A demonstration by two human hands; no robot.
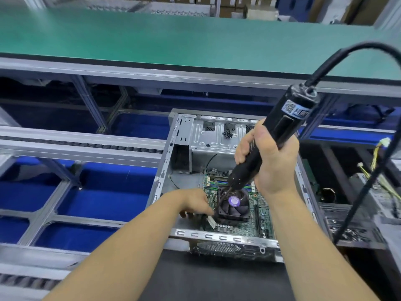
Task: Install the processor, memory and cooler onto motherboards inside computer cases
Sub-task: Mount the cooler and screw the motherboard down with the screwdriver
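An open grey computer case (165, 161) lies in front of me with a green motherboard (259, 210) inside. A black fan cooler (235, 206) with a purple centre label sits on the board. My right hand (268, 161) grips a black electric screwdriver (280, 131), tilted, with its tip down at the cooler's far left corner. My left hand (196, 202) reaches in at the cooler's left side, its fingertips touching the cooler's near left edge; whether they pinch anything is hidden. A small white tag (211, 222) lies just below those fingers.
The screwdriver's black cable (366, 185) arcs up and hangs down at the right. Another open case (347, 216) with yellow wires stands to the right. A green-topped bench (152, 38) runs across the back, with metal conveyor rails (76, 146) and blue bins at the left.
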